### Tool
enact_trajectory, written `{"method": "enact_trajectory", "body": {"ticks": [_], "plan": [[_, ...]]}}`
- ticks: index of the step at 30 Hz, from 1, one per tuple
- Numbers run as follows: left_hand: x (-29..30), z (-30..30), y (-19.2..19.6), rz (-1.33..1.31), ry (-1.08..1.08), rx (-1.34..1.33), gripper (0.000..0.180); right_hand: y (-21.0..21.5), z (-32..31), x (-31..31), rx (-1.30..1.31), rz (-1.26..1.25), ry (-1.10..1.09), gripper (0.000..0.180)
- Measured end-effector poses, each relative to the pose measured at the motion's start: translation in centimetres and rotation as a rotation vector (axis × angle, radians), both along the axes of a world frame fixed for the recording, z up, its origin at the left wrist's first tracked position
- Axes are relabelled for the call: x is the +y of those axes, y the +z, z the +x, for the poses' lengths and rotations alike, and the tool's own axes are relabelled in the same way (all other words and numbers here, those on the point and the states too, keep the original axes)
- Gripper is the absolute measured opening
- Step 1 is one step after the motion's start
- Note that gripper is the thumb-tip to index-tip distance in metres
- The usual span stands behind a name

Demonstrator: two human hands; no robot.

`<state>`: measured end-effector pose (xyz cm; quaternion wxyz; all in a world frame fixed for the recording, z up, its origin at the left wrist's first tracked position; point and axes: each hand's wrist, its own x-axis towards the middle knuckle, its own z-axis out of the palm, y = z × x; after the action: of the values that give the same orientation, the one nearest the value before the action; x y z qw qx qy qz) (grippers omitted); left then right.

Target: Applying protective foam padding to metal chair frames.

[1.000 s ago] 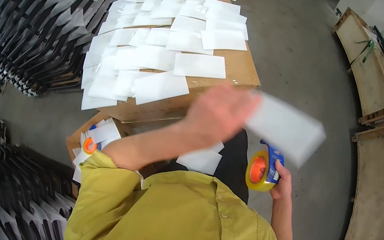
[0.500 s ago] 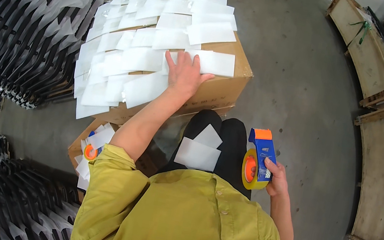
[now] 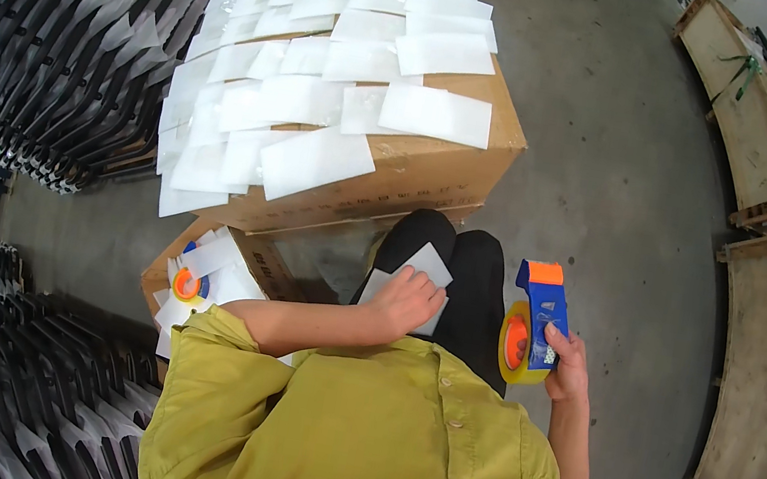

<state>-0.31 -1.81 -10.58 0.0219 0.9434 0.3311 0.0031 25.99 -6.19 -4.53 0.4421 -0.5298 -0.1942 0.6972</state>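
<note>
My left hand (image 3: 406,300) is over my lap, its fingers bent and pressed together on the white foam sheets (image 3: 428,261) lying across my thighs. Its fingertips are partly hidden, but they appear to grip a sheet. Out to the right, my right hand (image 3: 570,364) is wrapped round a blue tape dispenser (image 3: 548,318), which has an orange top edge and a roll of yellowish tape on an orange core. In front of me stands a large cardboard box (image 3: 436,169), its top covered with overlapping rows of white foam sheets (image 3: 320,163).
An open carton (image 3: 165,272) at my left holds white sheets and another orange-cored tape roll (image 3: 186,285). Stacks of black curved frames (image 3: 79,57) with white wrapping line the left side. Wooden crates (image 3: 765,354) stand along the right, beyond the grey floor (image 3: 629,230).
My left hand has left the sheets on the box top and come down to those on my lap. My right hand still holds the tape dispenser. The view has shifted slightly.
</note>
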Motion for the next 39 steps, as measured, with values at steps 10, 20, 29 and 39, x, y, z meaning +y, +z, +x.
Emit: {"method": "enact_trajectory", "body": {"ticks": [10,20,29,39], "plan": [[8.1,0.6,12.0,-1.027,0.636,-1.073,0.031,0.9,1.6,-1.0,-0.059,0.045,-0.060,0.039],[19.8,2.0,9.2,0.272,0.725,-0.598,0.061,2.4,0.6,-0.2,-0.090,0.243,-0.049,0.053],[10.2,4.8,13.0,-1.669,0.231,-0.971,0.037,3.5,0.0,0.0,-0.170,0.502,0.275,0.048],[8.5,2.8,14.0,-1.699,0.345,-0.955,0.015,3.8,-2.6,-0.5,-0.250,0.600,0.322,0.045]]}}
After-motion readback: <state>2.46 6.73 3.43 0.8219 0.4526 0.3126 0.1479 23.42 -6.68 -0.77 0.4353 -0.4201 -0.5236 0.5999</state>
